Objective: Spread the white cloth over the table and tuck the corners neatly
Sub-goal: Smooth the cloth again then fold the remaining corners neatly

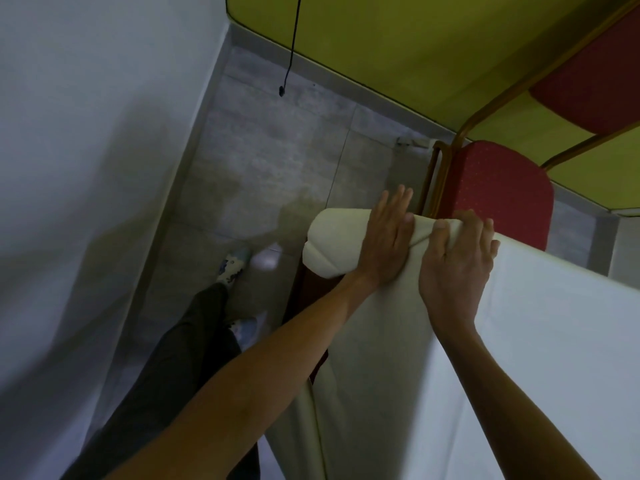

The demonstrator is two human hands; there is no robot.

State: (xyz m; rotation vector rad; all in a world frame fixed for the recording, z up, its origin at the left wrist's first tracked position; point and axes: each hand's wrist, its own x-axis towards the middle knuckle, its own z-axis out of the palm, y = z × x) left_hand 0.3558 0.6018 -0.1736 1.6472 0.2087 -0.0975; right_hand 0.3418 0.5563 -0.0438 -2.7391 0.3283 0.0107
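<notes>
1. Cloth [554,323], white, draped just beside the red chair [498,195].
2. Left hand [386,239], left of the chair — fingers straight, pressing it.
3. Right hand [457,259], below the chair — fingers pinching a fold.

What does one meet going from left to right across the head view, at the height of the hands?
Shoe → rolled cloth corner → left hand → right hand → red chair back.

A white cloth [554,341], matt and finely woven, creased at its fold; chair padding [498,195] in red dotted fabric on a gold-toned metal frame [432,174]; floor [277,150] of mottled grey tile with a dull sheen; yellow-green covering [398,46], seemingly smooth matt cloth.
</notes>
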